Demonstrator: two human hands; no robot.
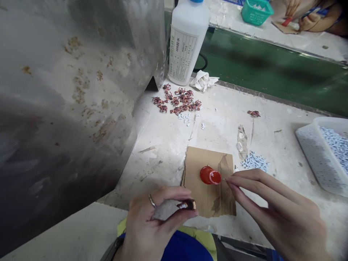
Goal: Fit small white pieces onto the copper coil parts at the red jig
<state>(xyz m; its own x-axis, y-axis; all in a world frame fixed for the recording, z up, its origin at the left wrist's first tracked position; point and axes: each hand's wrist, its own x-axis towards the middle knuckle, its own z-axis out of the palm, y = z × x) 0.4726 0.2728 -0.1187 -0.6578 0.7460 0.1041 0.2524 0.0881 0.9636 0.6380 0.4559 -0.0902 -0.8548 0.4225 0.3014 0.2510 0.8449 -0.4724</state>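
Observation:
My left hand (156,219) pinches a small dark brown piece with pale patches (187,204) between thumb and forefinger, above the near edge of the cardboard. On that torn cardboard sheet (198,156) a small red cup (208,175) leans toward the right, its opening showing a glossy red inside. My right hand (277,208) has its thumb and fingers pressed together just right of the cup's mouth. Whatever lies between those fingertips is too small to make out. Behind this hand sits a pile of tiny pale blue-white pieces (255,161).
A large metal housing (67,108) fills the left. Farther back are a white bottle (187,40), a crumpled cloth (203,80) and several reddish-brown figurines (185,99). A white basket (312,156) of pale pieces stands right. Across the green divider, another person's hands (310,21) work near a green basket (255,14).

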